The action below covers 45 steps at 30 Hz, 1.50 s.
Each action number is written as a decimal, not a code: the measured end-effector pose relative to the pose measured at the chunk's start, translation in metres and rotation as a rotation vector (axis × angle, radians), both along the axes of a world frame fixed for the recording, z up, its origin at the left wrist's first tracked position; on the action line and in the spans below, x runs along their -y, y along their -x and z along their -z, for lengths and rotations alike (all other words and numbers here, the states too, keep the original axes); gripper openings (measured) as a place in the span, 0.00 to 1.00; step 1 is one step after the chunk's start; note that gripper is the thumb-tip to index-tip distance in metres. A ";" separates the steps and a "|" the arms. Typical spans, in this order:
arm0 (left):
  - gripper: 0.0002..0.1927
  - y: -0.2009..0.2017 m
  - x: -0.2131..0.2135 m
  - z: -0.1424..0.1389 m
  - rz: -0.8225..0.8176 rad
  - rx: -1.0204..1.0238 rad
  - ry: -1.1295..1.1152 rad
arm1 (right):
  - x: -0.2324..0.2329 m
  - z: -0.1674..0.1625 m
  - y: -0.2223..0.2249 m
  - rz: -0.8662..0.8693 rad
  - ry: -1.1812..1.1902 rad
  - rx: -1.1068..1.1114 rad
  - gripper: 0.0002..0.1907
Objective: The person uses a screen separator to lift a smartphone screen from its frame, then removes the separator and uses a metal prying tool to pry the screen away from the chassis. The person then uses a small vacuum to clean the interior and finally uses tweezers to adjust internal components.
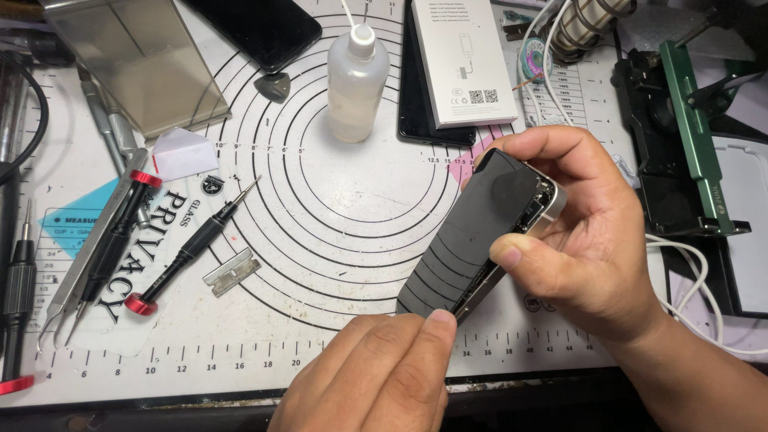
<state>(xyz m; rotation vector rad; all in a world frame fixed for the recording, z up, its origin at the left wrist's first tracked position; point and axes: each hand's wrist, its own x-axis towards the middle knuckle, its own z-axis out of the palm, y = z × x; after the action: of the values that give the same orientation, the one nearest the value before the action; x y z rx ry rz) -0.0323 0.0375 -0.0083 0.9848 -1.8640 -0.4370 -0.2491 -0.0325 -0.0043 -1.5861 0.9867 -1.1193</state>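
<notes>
The right hand (592,240) grips a smartphone (476,240) with its dark screen lifted at 1 edge, fingers closed around the silver frame, holding it tilted above the white work mat (336,232) on the table. The left hand (376,376) has its fingers curled, fingertips touching the phone's lower end. On the mat to the left lie 2 black screwdrivers with red caps (188,252), tweezers (84,264) and a razor blade (231,271). A clear squeeze bottle (357,84) stands farther back.
</notes>
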 end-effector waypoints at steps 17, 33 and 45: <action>0.12 -0.002 -0.008 0.019 -0.085 -0.501 -0.526 | -0.001 0.000 0.001 -0.034 -0.062 0.076 0.35; 0.14 -0.007 -0.003 0.002 -0.031 0.056 -0.014 | -0.002 -0.007 -0.002 -0.040 0.052 -0.030 0.35; 0.09 -0.012 -0.007 0.019 -0.010 -0.369 -0.492 | -0.006 -0.008 -0.005 -0.026 0.070 -0.018 0.37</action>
<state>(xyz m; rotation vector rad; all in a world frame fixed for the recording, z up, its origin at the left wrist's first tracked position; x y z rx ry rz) -0.0208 0.0444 -0.0276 1.1396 -1.4430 -1.0320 -0.2440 -0.0263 0.0036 -1.6627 0.9457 -1.1344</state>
